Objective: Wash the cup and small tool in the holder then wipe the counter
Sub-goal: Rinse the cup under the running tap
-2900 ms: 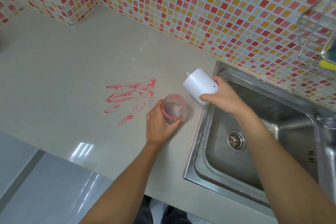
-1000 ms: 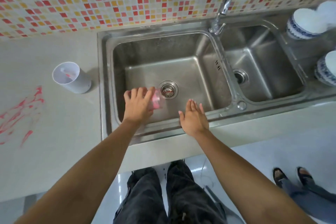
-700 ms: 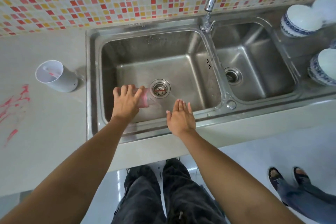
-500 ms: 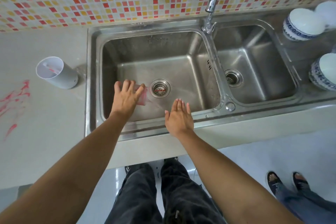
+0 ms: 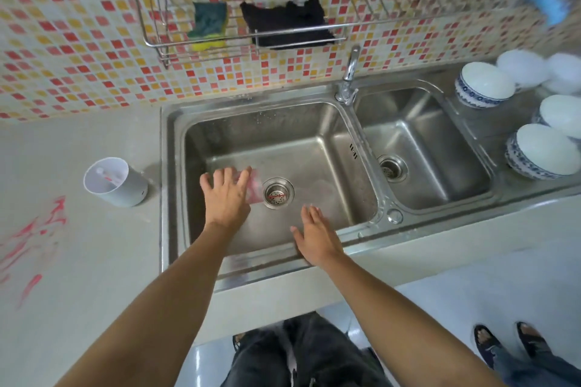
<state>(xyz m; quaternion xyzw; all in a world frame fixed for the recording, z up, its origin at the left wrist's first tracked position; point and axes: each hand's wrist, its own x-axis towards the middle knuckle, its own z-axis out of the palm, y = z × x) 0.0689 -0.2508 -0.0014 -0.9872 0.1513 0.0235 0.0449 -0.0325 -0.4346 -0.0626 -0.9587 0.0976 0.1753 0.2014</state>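
A pink see-through cup (image 5: 254,186) lies low in the left sink basin (image 5: 314,148), just left of the drain (image 5: 278,193). My left hand (image 5: 227,196) is over it with fingers spread; I cannot tell whether it grips the cup or rests on it. My right hand (image 5: 316,237) hovers flat and open over the basin's front rim. The white holder (image 5: 114,182) stands on the counter left of the sink, with a small pink-and-white tool (image 5: 105,177) inside. Red smears (image 5: 34,239) mark the counter at far left.
A wire rack (image 5: 239,31) on the tiled wall holds a green-yellow sponge (image 5: 209,23) and a black cloth (image 5: 287,23). The tap (image 5: 349,78) stands between the two basins. Upturned blue-and-white bowls (image 5: 484,83) sit at the right. Another person's feet (image 5: 506,342) are at lower right.
The holder was set down on the counter and the cup was carried into the left basin. Over the last half second both hands barely moved; the camera view tilted up, showing the rack.
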